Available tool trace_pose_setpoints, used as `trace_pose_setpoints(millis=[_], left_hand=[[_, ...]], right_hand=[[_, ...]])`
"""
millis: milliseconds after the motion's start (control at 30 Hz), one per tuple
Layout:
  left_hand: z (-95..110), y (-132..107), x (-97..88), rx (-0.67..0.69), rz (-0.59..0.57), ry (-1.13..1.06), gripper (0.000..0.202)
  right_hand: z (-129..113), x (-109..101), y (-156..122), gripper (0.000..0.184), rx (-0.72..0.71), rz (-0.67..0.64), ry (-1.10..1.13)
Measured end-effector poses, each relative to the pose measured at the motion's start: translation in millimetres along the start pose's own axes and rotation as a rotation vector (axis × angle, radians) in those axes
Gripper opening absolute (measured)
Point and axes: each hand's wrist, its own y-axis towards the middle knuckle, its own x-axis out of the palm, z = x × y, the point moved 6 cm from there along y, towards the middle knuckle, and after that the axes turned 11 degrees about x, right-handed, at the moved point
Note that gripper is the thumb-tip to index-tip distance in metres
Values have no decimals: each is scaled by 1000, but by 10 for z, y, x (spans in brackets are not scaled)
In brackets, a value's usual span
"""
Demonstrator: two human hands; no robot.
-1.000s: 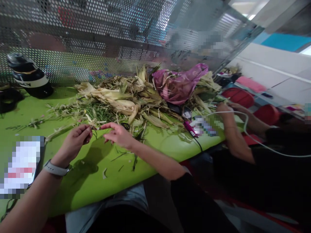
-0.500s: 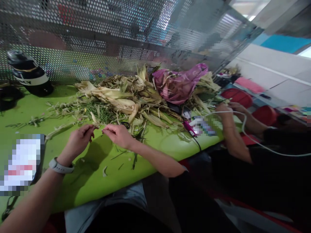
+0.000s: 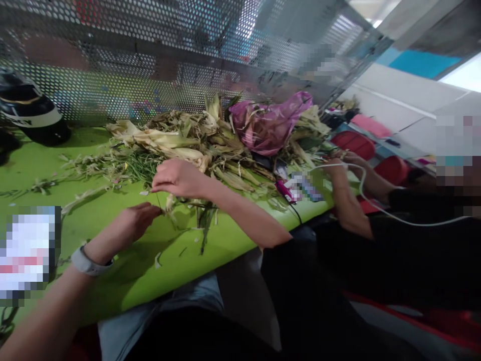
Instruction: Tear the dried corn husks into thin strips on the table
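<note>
My left hand, with a pale watch on its wrist, is closed in a pinch low over the green table. A small pale strip of corn husk shows at its fingertips. My right hand is just above and to the right, its thumb and fingers pressed together. What it pinches is too fine to make out, though a thin line seems to run down towards the left fingertips. Behind both hands lies a heap of dried corn husks, with green shreds at its near side.
A pink plastic bag rests on the heap. On the left are a black bottle and a blurred-out screen. A magenta tool with a cord lies near another person's hands. A perforated metal panel stands behind.
My right hand has moved up and left, away from the table's front edge. My left hand has dropped slightly lower, the husk strip still at its fingertips. The whole view has shifted a little.
</note>
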Motion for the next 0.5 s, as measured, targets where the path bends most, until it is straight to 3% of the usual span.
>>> trace_pose_setpoints(millis=[100,167,267,333,433,500], left_hand=[[114,-21,-27,74,-49,-104,24],[86,-54,-167,21,75,-167,19],[-71,-144,-418,-149,351,-230,17],[-184,-198,-514,-264,466,-221,20],[-289,-212,-529,-357,494,-159,22],[-317,-200,-501,-371,492,-120,20]], right_hand=[[135,103,223,12,59,-182,389],[306,282,300,8,205,-288,735],[493,553,266,12,290,-221,812],[515,748,145,17,337,-157,852],[387,934,-100,20,396,-15,854],[238,901,-245,24,365,137,759]])
